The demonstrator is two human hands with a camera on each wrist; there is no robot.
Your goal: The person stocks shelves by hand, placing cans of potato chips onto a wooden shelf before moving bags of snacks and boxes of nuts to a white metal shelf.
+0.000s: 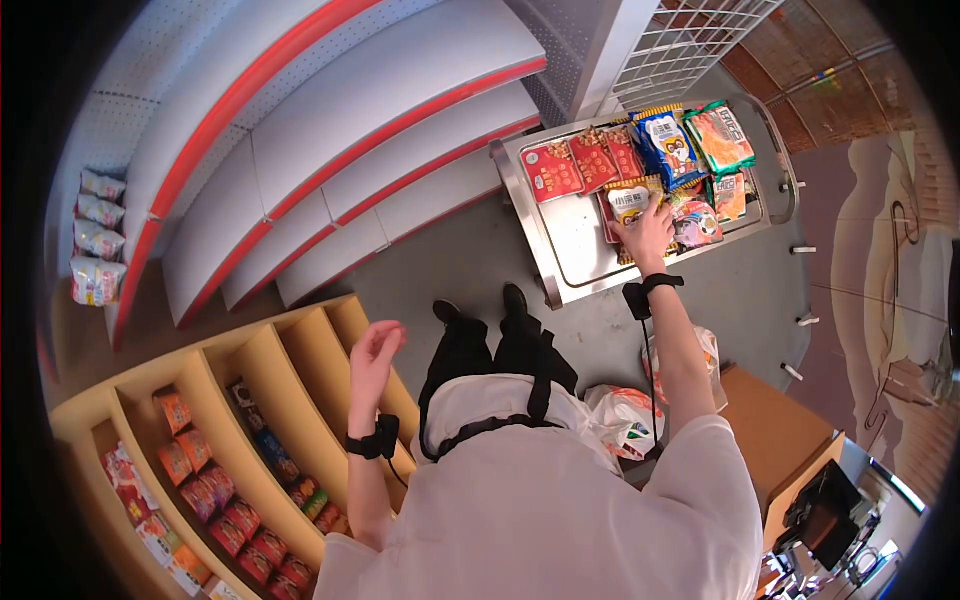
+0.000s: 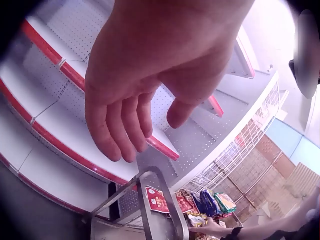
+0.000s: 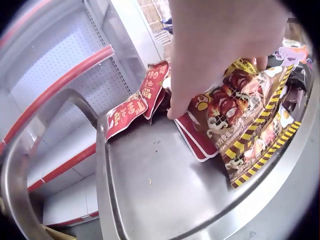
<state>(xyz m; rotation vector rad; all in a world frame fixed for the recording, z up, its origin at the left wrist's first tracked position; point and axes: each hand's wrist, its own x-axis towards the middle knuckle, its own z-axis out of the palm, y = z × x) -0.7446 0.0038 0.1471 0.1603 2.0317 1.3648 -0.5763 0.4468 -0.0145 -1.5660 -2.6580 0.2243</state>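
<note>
My right hand [image 1: 650, 236] is over the metal cart [image 1: 575, 262], its thumb and fingers spread across a brown snack bag [image 3: 235, 107] with yellow-and-black striped edges and grip its sides. Much of that bag's top is covered by the hand in the right wrist view. Red packets [image 3: 196, 140] poke out from under it, and another striped bag [image 3: 260, 145] lies against its lower edge. Away from the cart, my left hand [image 1: 372, 360] hangs in the air with loosely bent fingers and nothing in them.
More red packets [image 1: 552, 171], blue bags [image 1: 665, 145] and green-edged bags [image 1: 722, 138] share the cart. Grey shelving [image 1: 400, 70] with red edges stands ahead to the left. A wooden shelf [image 1: 262, 365] holds packets. Plastic shopping bags [image 1: 625, 420] sit on the floor.
</note>
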